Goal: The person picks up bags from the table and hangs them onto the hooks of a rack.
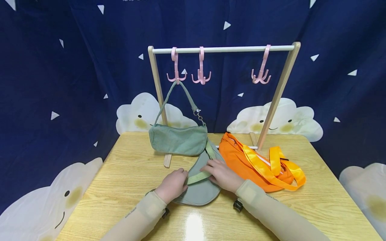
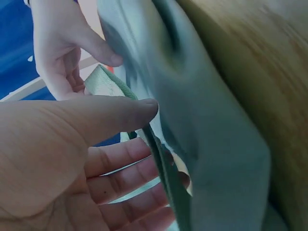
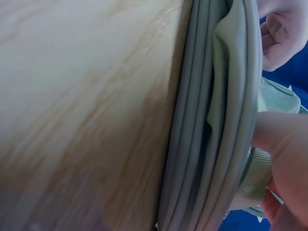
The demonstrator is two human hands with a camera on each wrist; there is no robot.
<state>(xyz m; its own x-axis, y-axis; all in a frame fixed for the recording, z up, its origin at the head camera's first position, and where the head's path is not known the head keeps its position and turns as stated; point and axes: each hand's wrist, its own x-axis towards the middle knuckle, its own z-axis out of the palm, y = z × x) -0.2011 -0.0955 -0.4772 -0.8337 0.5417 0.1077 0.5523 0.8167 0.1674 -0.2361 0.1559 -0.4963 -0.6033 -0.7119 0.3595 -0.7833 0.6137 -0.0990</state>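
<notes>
Head view: green strap (image 1: 198,177) in right hand (image 1: 222,175).

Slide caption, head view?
Left hand and right hand hold strap of gray bag; green bag hung, orange bag on table.

Wooden table (image 1: 120,174). Beyond it, navy backdrop (image 1: 193,20); white triangles (image 1: 227,25), smiling clouds (image 1: 301,124) at left and right. Far side: rack (image 1: 281,85) carrying three pink hooks (image 1: 201,65), two left, one right. Green handbag (image 1: 178,140) hangs from leftmost hook. Orange bag (image 1: 236,165) lies right, its strap (image 1: 261,170) loosely looped on top.
</notes>
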